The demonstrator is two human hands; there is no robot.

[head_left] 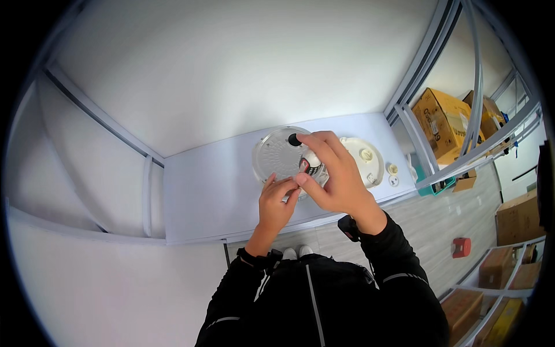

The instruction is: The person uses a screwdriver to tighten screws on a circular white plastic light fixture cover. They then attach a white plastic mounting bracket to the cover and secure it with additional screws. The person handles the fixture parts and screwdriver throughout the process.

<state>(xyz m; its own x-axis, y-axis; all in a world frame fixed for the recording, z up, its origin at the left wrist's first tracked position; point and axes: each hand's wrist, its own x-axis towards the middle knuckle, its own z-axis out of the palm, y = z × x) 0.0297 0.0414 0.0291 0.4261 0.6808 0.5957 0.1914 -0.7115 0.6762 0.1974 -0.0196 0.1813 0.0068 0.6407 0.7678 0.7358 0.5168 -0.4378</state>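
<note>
Over a pale table, my right hand [341, 179] curves its index finger and thumb around a small white rounded object [311, 162] with a red and black patterned patch. My left hand [276, 202] is close beside it, its thumb and fingers pinched together near my right thumb tip. Whatever may be in that pinch is too small to make out. Beneath both hands lies a round, clear-grey disc [269, 151] with a patterned surface, partly hidden by my right hand. At my right index fingertip shows a round black piece [294, 140]; I cannot tell which thing it belongs to.
To the right, a cream round base [376, 156] carries a raised knob-like part [366, 154]. Beside it are a small cream piece [392, 169] and a white disc [394, 181]. Metal frame posts border the table. Cardboard boxes [442, 124], a teal bin [436, 186] and a red object [461, 247] are farther right.
</note>
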